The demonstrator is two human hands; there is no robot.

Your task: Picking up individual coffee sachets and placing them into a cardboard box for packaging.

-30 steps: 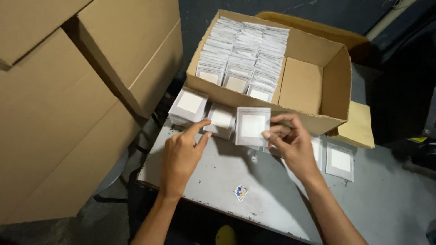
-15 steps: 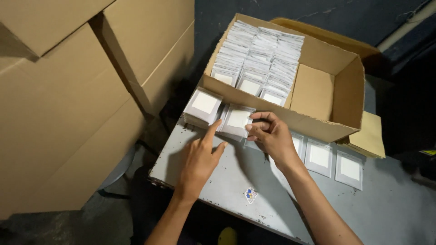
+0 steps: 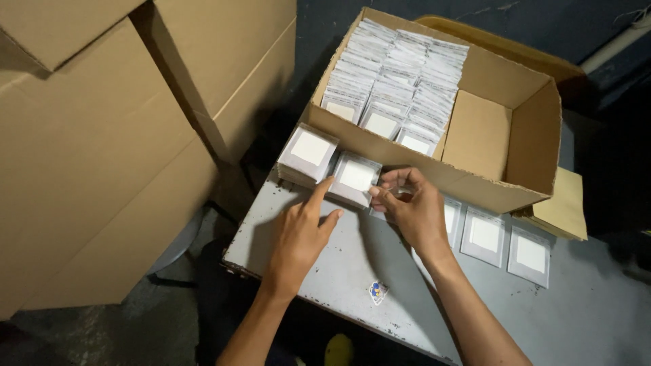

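While hands apart: left hand (image 3: 298,234) fingertip, right hand (image 3: 410,210) pinch packet stack (image 3: 355,177) | box wall (image 3: 407,159) just behind

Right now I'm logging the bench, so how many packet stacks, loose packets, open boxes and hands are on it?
Packet stacks by the hands: 2, far stack, near stack
Loose flat packets: 3, for example
Open cardboard box of packets: 1
Hands: 2, left hand, right hand
Total: 8
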